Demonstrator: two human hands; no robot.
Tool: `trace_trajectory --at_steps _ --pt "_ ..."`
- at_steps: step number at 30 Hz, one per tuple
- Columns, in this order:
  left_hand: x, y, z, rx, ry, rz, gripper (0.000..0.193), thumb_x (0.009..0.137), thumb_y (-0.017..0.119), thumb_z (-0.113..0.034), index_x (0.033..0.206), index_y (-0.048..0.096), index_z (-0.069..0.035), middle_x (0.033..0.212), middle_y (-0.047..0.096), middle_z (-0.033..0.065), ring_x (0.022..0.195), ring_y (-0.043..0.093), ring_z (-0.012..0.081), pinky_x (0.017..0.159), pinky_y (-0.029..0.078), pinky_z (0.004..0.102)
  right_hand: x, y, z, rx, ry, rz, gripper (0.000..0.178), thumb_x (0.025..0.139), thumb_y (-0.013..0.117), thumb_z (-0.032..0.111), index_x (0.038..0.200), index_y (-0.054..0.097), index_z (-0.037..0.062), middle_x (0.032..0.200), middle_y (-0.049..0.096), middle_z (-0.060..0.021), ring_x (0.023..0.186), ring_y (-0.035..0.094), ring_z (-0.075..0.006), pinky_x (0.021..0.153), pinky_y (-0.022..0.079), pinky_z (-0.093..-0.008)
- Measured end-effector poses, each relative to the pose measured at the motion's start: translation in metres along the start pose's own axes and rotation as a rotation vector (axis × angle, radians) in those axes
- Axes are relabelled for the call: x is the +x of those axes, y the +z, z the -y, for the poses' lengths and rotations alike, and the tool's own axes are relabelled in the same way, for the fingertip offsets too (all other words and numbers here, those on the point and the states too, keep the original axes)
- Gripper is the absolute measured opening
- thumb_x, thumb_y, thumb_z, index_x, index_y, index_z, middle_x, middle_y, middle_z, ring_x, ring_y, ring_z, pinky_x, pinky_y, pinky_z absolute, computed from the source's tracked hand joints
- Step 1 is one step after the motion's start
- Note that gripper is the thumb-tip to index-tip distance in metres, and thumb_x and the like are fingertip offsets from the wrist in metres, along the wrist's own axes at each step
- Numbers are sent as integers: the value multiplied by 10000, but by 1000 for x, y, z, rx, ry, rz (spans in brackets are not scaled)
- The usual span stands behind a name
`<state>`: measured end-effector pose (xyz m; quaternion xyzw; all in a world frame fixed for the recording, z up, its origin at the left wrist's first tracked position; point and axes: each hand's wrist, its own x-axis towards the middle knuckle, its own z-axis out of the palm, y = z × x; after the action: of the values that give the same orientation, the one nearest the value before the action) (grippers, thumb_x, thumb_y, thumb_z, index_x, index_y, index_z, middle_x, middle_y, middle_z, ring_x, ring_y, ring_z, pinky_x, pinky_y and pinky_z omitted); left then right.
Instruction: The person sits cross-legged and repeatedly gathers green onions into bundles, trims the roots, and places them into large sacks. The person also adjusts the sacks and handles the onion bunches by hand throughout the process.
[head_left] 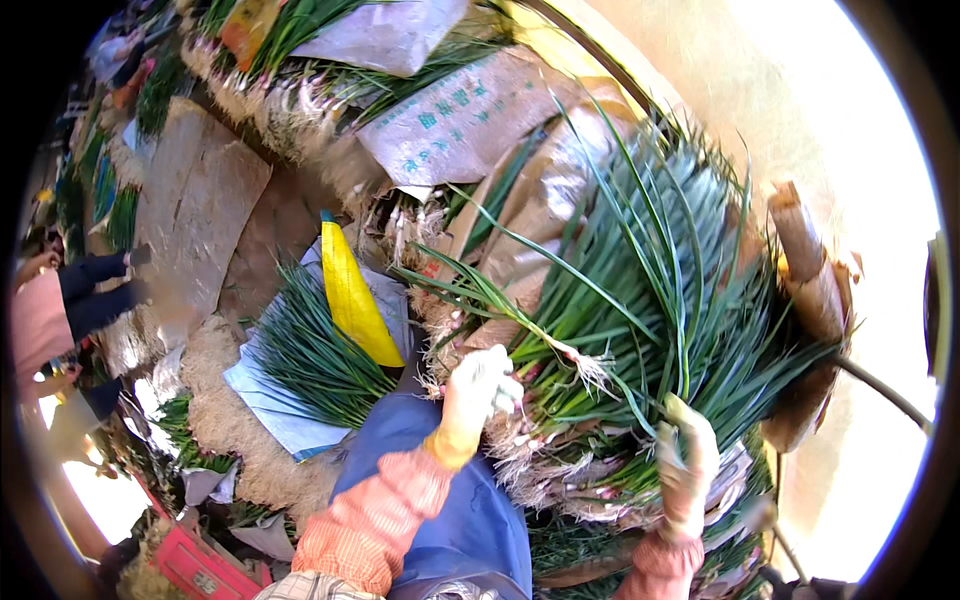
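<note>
A thick pile of green onions (650, 270) lies in front of me, its pale roots toward me and its dark leaves fanning away. At its left edge, by the roots, my gloved left hand (476, 396) has its fingers curled; whatever is in them is hidden. Above the pile's near left side, one green onion (580, 366) lies crosswise, roots to the right. My gloved right hand (687, 462) is over the near right part of the pile, thumb and fingers apart. Long single leaves reach up near its fingertips.
Left of my blue-covered lap (425, 480), a green bundle (310, 350) lies on a pale blue sheet with a yellow strip (352, 295). Sacks (460, 115) cover more onions at the back. A rolled brown bundle (808, 270) stands right. People (50, 320) are far left, a red crate (205, 568) lower left.
</note>
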<state>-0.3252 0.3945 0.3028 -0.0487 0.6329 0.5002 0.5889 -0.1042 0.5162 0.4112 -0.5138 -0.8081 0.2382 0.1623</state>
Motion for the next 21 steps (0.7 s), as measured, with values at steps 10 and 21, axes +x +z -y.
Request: trace_trajectory --at_steps 10,21 --pt "118 87 53 143 563 -445 401 799 591 -12 1182 471 -19 829 585 99 700 570 265 652 481 375 44 60 -112 -152 208 302 272 851 567 20 1120 610 13 1105 640 -138 1024 601 -251 932 450 -325" --pt "63 19 66 520 396 785 345 786 562 -157 1106 600 -34 966 609 186 860 611 318 748 485 399 209 306 191 633 205 974 317 902 563 69 1211 590 5 1133 641 -112 1066 583 -161 922 437 -273"
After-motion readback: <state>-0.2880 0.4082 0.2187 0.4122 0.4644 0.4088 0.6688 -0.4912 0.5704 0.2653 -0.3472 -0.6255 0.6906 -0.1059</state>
